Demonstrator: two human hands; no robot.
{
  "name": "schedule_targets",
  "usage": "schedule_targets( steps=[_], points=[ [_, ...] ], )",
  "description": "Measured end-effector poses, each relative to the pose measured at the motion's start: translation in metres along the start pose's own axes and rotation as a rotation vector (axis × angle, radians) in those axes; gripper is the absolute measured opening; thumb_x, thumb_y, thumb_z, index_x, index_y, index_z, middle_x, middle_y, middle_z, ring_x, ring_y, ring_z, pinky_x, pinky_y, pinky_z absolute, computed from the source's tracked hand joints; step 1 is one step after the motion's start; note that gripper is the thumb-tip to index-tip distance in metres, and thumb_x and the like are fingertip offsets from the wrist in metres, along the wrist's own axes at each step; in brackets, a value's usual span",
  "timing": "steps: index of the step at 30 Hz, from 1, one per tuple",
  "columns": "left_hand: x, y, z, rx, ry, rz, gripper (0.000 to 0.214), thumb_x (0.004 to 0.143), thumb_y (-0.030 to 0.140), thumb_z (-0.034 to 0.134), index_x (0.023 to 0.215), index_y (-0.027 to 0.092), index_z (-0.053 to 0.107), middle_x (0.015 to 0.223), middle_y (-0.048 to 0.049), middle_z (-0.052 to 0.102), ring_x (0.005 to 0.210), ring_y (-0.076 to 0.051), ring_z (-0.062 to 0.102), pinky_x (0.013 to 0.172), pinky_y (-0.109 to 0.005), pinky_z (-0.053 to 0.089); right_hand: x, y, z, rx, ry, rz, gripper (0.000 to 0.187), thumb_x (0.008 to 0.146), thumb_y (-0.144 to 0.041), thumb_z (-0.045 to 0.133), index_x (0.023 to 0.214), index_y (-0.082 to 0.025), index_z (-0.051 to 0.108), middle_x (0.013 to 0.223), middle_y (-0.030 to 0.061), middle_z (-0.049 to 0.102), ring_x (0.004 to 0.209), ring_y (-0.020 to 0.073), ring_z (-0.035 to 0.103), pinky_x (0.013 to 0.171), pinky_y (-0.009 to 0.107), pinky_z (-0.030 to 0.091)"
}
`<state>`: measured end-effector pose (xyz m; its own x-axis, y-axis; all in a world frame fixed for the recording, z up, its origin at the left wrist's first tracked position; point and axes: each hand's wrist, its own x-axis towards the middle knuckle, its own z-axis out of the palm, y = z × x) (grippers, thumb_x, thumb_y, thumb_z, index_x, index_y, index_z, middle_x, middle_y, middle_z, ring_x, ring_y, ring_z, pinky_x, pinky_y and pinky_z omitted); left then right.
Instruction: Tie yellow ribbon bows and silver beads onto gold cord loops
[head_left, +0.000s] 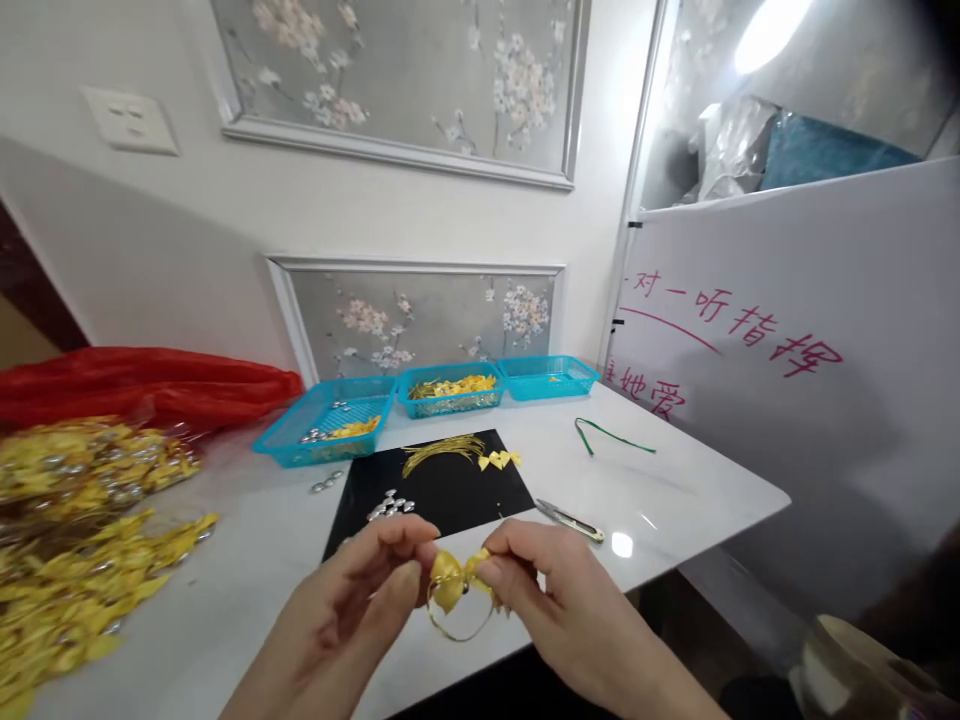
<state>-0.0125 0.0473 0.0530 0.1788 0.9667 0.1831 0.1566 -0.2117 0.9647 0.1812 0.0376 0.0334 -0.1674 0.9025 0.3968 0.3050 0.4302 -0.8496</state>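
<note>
A yellow ribbon bow with a loop of thin gold cord hangs between my hands, above the table's near edge. My right hand pinches the bow's right wing between thumb and index finger. At the bow's left side, my left hand has its thumb and fingers curled together against the edge; how much of the bow or cord they grip is partly hidden. A small dark, shiny bit shows at the bow's middle. Beyond lies a black mat with gold cords, small yellow bows and silver beads.
Thread snips lie right of the mat, with a green cord farther back. Blue baskets line the wall, some holding yellow pieces. Finished-looking yellow bows are heaped at left beside red mesh. A whiteboard stands at right.
</note>
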Motion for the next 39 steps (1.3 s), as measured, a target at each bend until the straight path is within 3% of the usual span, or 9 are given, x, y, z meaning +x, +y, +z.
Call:
schedule_targets(
  steps=[4, 6, 14, 19, 27, 30, 35, 37, 39],
  points=[
    [0.004, 0.012, -0.009, 0.068, -0.201, -0.035, 0.024, 0.079, 0.049, 0.077, 0.084, 0.026, 0.078, 0.073, -0.0004, 0.069, 0.069, -0.018, 0.057, 0.064, -0.027, 0.044, 0.002, -0.011, 0.006, -0.026, -0.053, -0.008, 0.026, 0.096, -0.027, 0.056, 0.071, -0.019, 0.055, 0.062, -0.0055, 0.048, 0.059, 0.01, 0.041, 0.054, 0.022, 0.03],
    [0.005, 0.011, -0.006, 0.033, -0.221, -0.048, 0.022, 0.078, 0.046, 0.077, 0.077, 0.023, 0.078, 0.065, 0.001, 0.063, 0.062, -0.016, 0.05, 0.06, -0.027, 0.038, 0.004, -0.01, 0.011, 0.024, -0.058, 0.008, 0.027, 0.097, -0.028, 0.054, 0.071, -0.019, 0.054, 0.063, -0.0048, 0.049, 0.06, 0.0103, 0.042, 0.053, 0.022, 0.031],
    [0.003, -0.009, -0.001, -0.177, -0.132, -0.156, 0.022, 0.077, 0.042, 0.079, 0.075, 0.022, 0.071, 0.07, 0.002, 0.061, 0.068, -0.015, 0.047, 0.062, -0.024, 0.038, 0.005, 0.01, 0.032, 0.258, -0.06, -0.006, 0.031, 0.1, -0.04, 0.049, 0.077, -0.019, 0.052, 0.069, -0.0016, 0.055, 0.064, 0.0116, 0.05, 0.059, 0.022, 0.041],
    [0.001, -0.009, -0.002, -0.176, -0.121, -0.191, 0.028, 0.078, 0.045, 0.08, 0.095, 0.024, 0.072, 0.08, 0.0012, 0.064, 0.072, -0.017, 0.053, 0.063, -0.026, 0.041, 0.002, 0.009, 0.03, 0.119, -0.051, -0.05, 0.018, 0.099, -0.027, 0.048, 0.083, -0.02, 0.053, 0.074, -0.0015, 0.057, 0.065, 0.0118, 0.049, 0.058, 0.022, 0.038],
    [0.001, -0.015, 0.004, -0.165, 0.035, -0.064, 0.032, 0.079, 0.047, 0.077, 0.067, 0.02, 0.065, 0.064, 0.0036, 0.053, 0.065, -0.015, 0.044, 0.06, -0.025, 0.036, -0.004, 0.009, 0.046, -0.211, 0.108, -0.262, 0.018, 0.096, -0.019, 0.041, 0.078, -0.022, 0.045, 0.07, -0.0016, 0.052, 0.06, 0.0134, 0.049, 0.056, 0.027, 0.033],
    [0.001, -0.017, 0.005, -0.166, 0.09, -0.049, 0.029, 0.078, 0.045, 0.077, 0.068, 0.021, 0.064, 0.066, 0.0033, 0.055, 0.066, -0.015, 0.045, 0.061, -0.026, 0.036, -0.009, 0.012, 0.055, -0.162, 0.16, -0.181, 0.019, 0.098, -0.024, 0.04, 0.081, -0.022, 0.049, 0.071, -0.0005, 0.055, 0.063, 0.0148, 0.053, 0.056, 0.026, 0.035],
    [0.002, -0.01, 0.0, 0.03, -0.009, -0.026, 0.029, 0.081, 0.047, 0.071, 0.068, 0.021, 0.067, 0.058, 0.0048, 0.048, 0.058, -0.014, 0.039, 0.056, -0.026, 0.032, -0.003, 0.009, 0.033, 0.013, -0.048, 0.037, 0.032, 0.104, -0.037, 0.039, 0.079, -0.021, 0.05, 0.069, -0.002, 0.054, 0.064, 0.0127, 0.05, 0.059, 0.023, 0.038],
    [0.003, -0.01, 0.002, 0.071, -0.05, -0.024, 0.024, 0.08, 0.044, 0.071, 0.073, 0.022, 0.071, 0.059, 0.0047, 0.05, 0.057, -0.014, 0.039, 0.054, -0.026, 0.031, 0.003, 0.006, 0.022, 0.044, -0.064, 0.06, 0.029, 0.104, -0.038, 0.043, 0.084, -0.021, 0.054, 0.072, -0.0024, 0.056, 0.065, 0.0118, 0.05, 0.059, 0.022, 0.038],
    [0.004, -0.013, 0.006, 0.135, -0.001, 0.029, 0.016, 0.082, 0.04, 0.068, 0.08, 0.024, 0.072, 0.062, 0.0043, 0.055, 0.058, -0.015, 0.044, 0.054, -0.026, 0.033, 0.009, 0.003, 0.015, 0.027, -0.078, 0.035, 0.017, 0.099, -0.033, 0.053, 0.089, -0.021, 0.059, 0.075, -0.003, 0.059, 0.067, 0.0111, 0.052, 0.058, 0.021, 0.037]
  ],
)
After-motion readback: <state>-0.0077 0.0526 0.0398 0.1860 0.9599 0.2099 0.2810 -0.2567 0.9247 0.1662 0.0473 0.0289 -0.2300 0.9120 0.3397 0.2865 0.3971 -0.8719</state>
